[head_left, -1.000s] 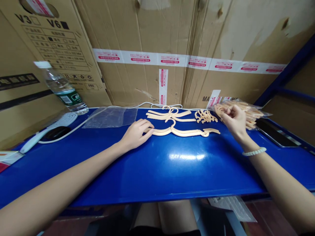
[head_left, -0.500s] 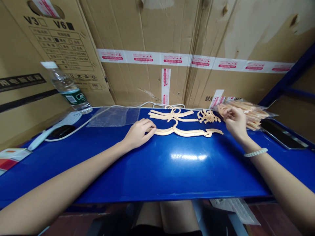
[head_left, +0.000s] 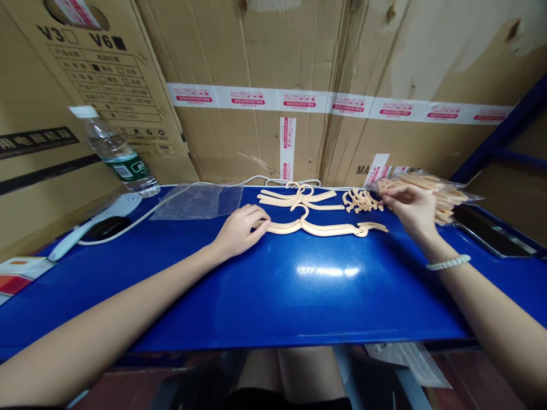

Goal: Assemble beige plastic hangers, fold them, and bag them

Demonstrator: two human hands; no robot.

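The left grip [head_left: 241,230] has thumb and fingers closed on one end of the cream hanger [head_left: 329,230], which lies flat on the bench [head_left: 299,307], stretching off to that grip's right. The right grip [head_left: 412,208] is pinched, its fingertips just right of the small curved pieces [head_left: 359,200]; whether it holds one, I cannot tell. The step in hand looks like steadying the hanger while picking out a piece; the next move seems to call for a fine, precise pinch.
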